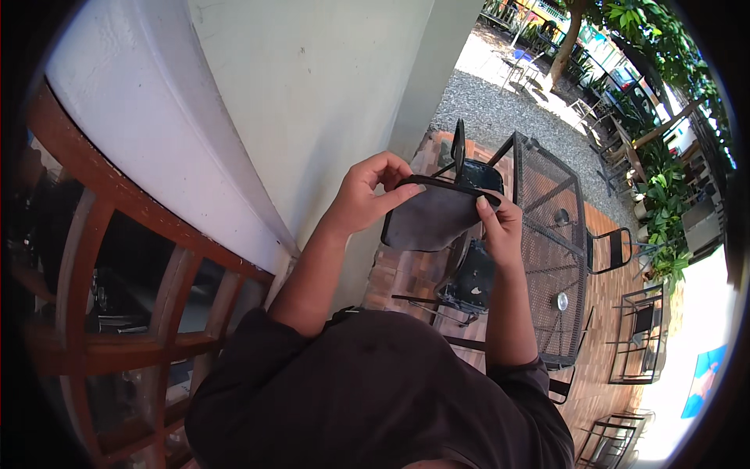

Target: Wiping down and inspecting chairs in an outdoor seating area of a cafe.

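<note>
Between my hands hangs a dark grey, soft-looking flat piece (430, 220) with a thick black border along its top edge; it could be a pouch or a folded cloth, I cannot tell which. My left hand (369, 194) pinches its upper left corner between thumb and fingers. At the upper right corner my right hand (501, 224) grips it, the thumb lying on the front face and the other fingers mostly behind. The lower edge hangs loose and looks uneven. Both forearms are raised in front of my dark shirt.
Right of my hands stands a black mesh-topped table (551, 227), with black chairs (469, 285) around it on a brown tiled floor (402, 277). A pale wall (312, 78) and a wooden-framed window (168, 305) are close on my left. Gravel (500, 109) and plants lie beyond.
</note>
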Demonstrator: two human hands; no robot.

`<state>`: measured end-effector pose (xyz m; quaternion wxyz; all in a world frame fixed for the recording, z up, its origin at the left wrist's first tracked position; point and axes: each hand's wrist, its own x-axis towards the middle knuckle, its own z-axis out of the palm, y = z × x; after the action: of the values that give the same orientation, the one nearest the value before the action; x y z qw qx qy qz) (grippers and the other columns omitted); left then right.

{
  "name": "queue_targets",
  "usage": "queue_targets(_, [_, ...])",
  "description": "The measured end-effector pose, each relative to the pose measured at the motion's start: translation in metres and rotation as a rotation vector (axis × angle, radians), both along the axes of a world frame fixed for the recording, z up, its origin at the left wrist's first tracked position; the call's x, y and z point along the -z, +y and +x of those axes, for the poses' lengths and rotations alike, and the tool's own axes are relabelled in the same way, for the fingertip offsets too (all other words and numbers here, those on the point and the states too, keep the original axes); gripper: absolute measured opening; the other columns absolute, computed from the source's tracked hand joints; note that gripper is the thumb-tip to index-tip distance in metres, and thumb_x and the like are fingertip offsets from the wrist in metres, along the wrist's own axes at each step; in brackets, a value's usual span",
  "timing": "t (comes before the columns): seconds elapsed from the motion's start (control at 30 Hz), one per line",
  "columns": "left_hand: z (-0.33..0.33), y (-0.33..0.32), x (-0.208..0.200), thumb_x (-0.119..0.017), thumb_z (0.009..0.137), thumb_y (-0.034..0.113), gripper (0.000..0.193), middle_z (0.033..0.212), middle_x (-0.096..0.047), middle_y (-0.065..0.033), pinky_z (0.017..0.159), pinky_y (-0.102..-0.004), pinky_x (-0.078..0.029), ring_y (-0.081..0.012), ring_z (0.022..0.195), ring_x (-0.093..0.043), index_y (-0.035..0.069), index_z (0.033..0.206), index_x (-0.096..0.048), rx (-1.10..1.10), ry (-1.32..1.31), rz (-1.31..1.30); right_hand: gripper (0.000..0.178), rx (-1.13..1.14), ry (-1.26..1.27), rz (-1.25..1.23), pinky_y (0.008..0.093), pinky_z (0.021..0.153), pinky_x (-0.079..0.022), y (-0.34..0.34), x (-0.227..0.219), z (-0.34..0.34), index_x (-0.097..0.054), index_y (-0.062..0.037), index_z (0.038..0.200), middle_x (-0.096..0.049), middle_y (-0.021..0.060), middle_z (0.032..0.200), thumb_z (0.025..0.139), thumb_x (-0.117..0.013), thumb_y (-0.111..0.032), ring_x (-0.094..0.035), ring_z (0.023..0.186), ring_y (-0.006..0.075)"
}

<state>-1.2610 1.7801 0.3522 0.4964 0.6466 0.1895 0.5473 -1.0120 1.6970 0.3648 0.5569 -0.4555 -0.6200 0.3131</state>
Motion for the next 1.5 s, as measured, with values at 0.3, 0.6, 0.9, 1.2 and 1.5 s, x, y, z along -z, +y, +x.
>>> queue_targets(0.3, [0.004,-0.016,-0.004,-0.077,0.085,-0.003,0.021,0.087,-0.061,0.0018,0.069,-0.0228,-0.046,-0.0047,0.077,-0.057,0.004,0.095,-0.06,0.17,0.195,-0.023,0.03,-0.108,-0.455,0.092,0.0266,0.084,-0.053,-0.003,-0.03,-0.026,-0.068,-0.0009,0.113,-0.07,0.0057,0.101,0.084,-0.074,0.0,-0.066,0.093,0.0108])
queue_targets(0.6, [0.007,-0.024,0.012,-0.077,0.083,-0.003,0.027,0.092,-0.061,0.0015,0.076,-0.0229,-0.05,-0.006,0.085,-0.06,0.005,0.098,-0.056,0.308,-0.01,-0.296,0.021,-0.143,-0.243,-0.026,0.0239,0.08,-0.051,-0.002,-0.006,-0.034,-0.065,0.0024,0.113,-0.068,0.004,0.098,0.092,-0.065,0.005,-0.064,0.092,0.01])
queue_targets(0.9, [0.006,-0.03,0.025,-0.072,0.085,-0.007,0.026,0.1,-0.063,-0.003,0.086,-0.0281,-0.051,-0.0111,0.095,-0.062,0.002,0.104,-0.058,0.391,-0.071,-0.344,0.018,-0.113,-0.221,-0.017,0.0262,0.063,-0.045,-0.004,0.0,-0.032,-0.069,-0.0014,0.102,-0.064,0.0058,0.082,0.083,-0.067,-0.002,-0.058,0.071,0.012])
queue_targets(1.2, [0.007,-0.031,0.035,-0.072,0.083,-0.008,0.031,0.101,-0.062,-0.0047,0.086,-0.0289,-0.05,-0.0114,0.096,-0.061,0.005,0.104,-0.053,0.353,-0.114,-0.275,0.016,-0.11,-0.304,0.057,0.0291,0.064,-0.045,-0.001,-0.006,-0.036,-0.071,-0.0013,0.097,-0.064,0.0065,0.079,0.082,-0.076,-0.006,-0.059,0.07,0.0157])
queue_targets(1.5, [0.005,-0.036,0.04,-0.076,0.083,-0.003,0.028,0.098,-0.067,-0.0032,0.081,-0.0274,-0.051,-0.0102,0.091,-0.063,0.004,0.106,-0.061,0.164,0.043,-0.23,0.007,-0.097,-0.421,0.061,0.0245,0.073,-0.045,-0.002,-0.016,-0.031,-0.066,0.0002,0.096,-0.064,0.0038,0.087,0.091,-0.069,-0.004,-0.058,0.08,0.0103])
